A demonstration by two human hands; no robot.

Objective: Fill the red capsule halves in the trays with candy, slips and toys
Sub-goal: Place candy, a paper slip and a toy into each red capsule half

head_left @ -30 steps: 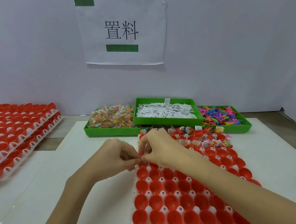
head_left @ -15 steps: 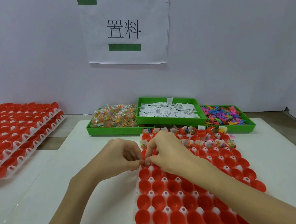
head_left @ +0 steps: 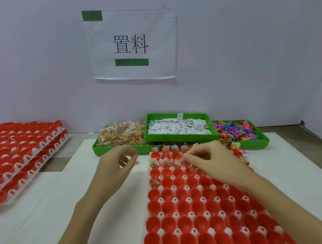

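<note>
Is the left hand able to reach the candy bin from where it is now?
Probably yes. The left hand hovers just in front of the candy bin, and nothing lies between them; the bin is open on top.

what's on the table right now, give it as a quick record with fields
work tray: white tray of red capsule halves, far rows filled, near rows empty
supply bins: candy, paper slips, toys, in green bins along the wall
left hand: left hand beside the tray, blurred, a small candy piece at its fingertips
right hand: right hand over the far rows, fingers curled, contents unclear
spare trays: stack at far left
</note>
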